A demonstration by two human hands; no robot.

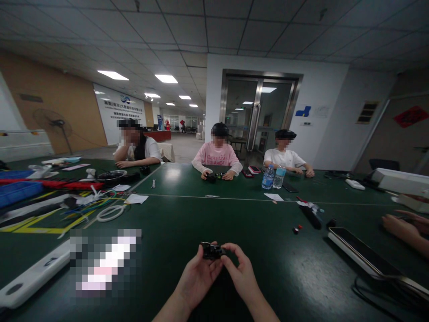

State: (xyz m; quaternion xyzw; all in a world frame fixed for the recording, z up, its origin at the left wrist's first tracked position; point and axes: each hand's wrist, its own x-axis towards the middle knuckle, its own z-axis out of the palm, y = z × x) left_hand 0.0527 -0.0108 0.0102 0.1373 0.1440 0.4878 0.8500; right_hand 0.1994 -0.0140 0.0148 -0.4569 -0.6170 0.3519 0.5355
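A small black part with a jagged, mechanical outline [212, 251] is held up in front of me over the green table. My left hand [197, 276] cradles it from the left, thumb on its near left side and fingers curled beneath. From the right, my right hand [240, 267] pinches its right end between thumb and forefinger. The part's exact kind is too small and dark to make out. Below both hands lies the dark green tabletop [187, 219].
Left are a white power strip-like bar [36, 273], a coiled white cable [110, 213] and a blue tray [20, 193]. Right are a phone-like slab [363, 255] and another person's hands [405, 228]. Water bottles [268, 177] stand across the table, where several people sit.
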